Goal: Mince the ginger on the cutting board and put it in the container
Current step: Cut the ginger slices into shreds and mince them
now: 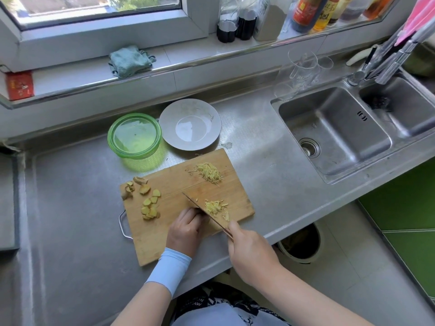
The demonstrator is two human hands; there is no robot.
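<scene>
A rectangular wooden cutting board [169, 184] with a bent metal handle at its left edge is laid at an angle on a brushed steel counter [70, 208]. The ginger is found on it in 3 lots. Flat, pale yellow ginger slices [148, 204] and knobbly peel scraps are scattered at the left end. A loose heap of thin ginger shreds [209, 173] is piled near the far right corner, and a smaller heap of shreds [216, 207] is spread just beside the blade.

The knife [200, 208] is held by the right hand [249, 250], whose fingers are wrapped round the handle; the thin blade is set edge-down across the board. The left hand [186, 229], its wrist covered by a smooth light blue sleeve [171, 269], is placed on the board against the blade's left side. Its knuckles are bent and its fingertips tucked under; whether anything is pinned beneath them cannot be told.

Beyond the board, a round, translucent green container [134, 136] is stood on the counter, just beside a shallow grey plate [169, 128]. A steel sink [329, 118] with 2 basins is set into the counter at the right.
</scene>
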